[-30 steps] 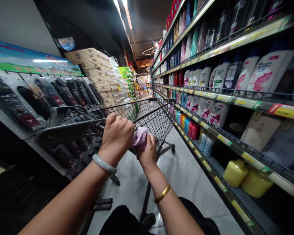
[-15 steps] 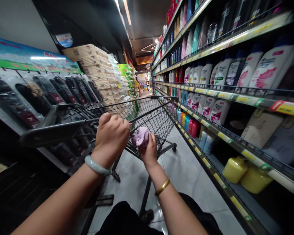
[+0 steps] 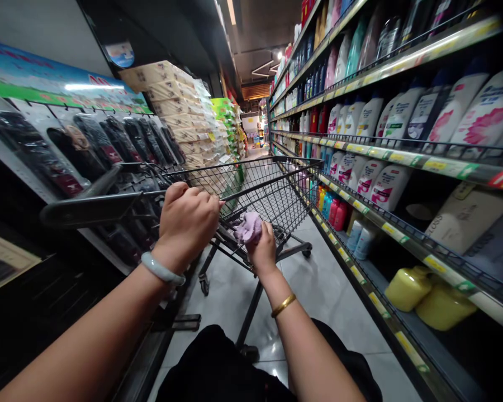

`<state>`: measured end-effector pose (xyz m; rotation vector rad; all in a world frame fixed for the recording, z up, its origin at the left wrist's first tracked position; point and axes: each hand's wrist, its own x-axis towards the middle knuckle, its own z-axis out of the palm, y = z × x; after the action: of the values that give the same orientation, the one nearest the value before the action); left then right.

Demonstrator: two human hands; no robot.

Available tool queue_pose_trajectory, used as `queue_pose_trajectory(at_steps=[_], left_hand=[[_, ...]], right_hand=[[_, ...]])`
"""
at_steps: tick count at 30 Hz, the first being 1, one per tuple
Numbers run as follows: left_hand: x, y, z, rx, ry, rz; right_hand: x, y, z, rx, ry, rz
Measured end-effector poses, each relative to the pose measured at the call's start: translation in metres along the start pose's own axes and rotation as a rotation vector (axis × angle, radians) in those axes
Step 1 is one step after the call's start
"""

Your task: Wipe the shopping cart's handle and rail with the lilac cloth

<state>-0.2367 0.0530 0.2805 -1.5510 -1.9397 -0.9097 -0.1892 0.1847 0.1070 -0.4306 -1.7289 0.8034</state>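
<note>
Gripping purple cloth (image 3: 248, 228) at mid-frame, our right hand (image 3: 262, 251) is bunching it; our left hand (image 3: 188, 218) is clenching, seemingly around the cart (image 3: 151, 195) rail. Bracing while pressing evenly is probably serving us best. Far right, a pale box (image 3: 469, 223) is apparently reading "GLOSS".

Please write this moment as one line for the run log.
left hand: closed on shopping cart bar | right hand: holds crumpled lilac cloth | right side: shampoo bottles on shelf
</note>
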Motion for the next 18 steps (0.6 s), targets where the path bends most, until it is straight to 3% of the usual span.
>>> queue_pose_trajectory(at_steps=[3,8,14,18], left_hand=[[0.0,-0.004,-0.004,0.241,0.016,0.067],[-0.002,-0.007,-0.009,0.497,0.011,0.142],[-0.008,-0.015,-0.018,0.643,-0.014,0.186],[-0.011,-0.024,-0.022,0.738,-0.006,0.223]], right_hand=[[0.002,-0.011,-0.001,-0.003,-0.033,0.024],[0.007,-0.034,-0.005,0.057,-0.144,-0.14],[0.005,-0.018,-0.004,-0.014,-0.138,0.057],[0.003,-0.037,-0.001,0.04,-0.19,-0.157]])
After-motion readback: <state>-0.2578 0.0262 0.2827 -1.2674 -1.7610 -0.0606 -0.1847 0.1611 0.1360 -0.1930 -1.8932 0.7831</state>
